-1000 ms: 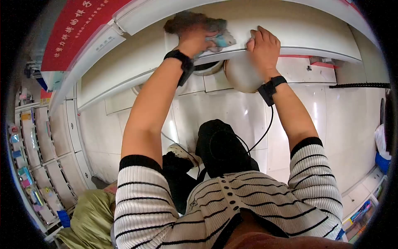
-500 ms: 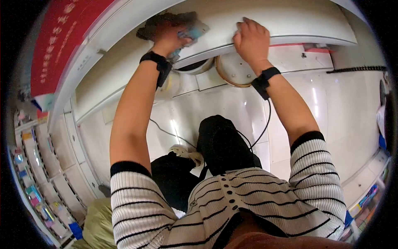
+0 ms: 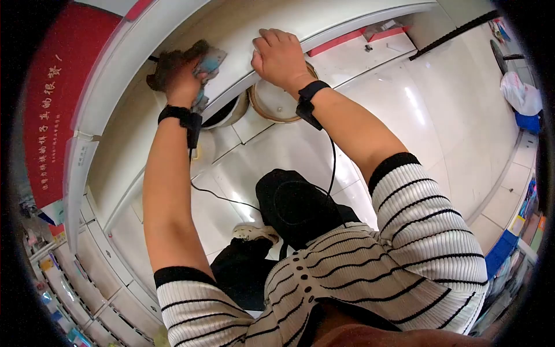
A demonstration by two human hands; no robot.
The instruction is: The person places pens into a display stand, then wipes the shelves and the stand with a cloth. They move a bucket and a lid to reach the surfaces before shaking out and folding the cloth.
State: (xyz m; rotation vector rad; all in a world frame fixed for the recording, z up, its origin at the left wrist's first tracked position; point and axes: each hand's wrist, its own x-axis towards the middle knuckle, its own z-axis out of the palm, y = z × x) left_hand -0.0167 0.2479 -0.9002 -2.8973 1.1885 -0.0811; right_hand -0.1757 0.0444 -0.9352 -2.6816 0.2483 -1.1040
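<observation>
My left hand [image 3: 182, 88] is closed on a crumpled rag [image 3: 165, 65], dark brown-grey with a light-blue part [image 3: 213, 59] showing on its right side. The rag lies against a white shelf board [image 3: 240, 37], and part of it hangs at the front edge. To the right, my right hand [image 3: 282, 61] rests on the same board near its front edge. Its fingers are loosely bent and lie on the surface, with nothing seen in them. Both wrists wear black bands with cables.
Under the board stand a dark-mouthed round container [image 3: 228, 111] and a brown-rimmed round one [image 3: 272, 101]. A red panel with white writing [image 3: 49, 110] is at the left. Shelves of small goods [image 3: 75, 295] lie lower left. A white bag [image 3: 520, 94] is at the right.
The view has turned, so the board and both hands appear farther left. My left hand still grips the rag, and my right hand stays on the board.
</observation>
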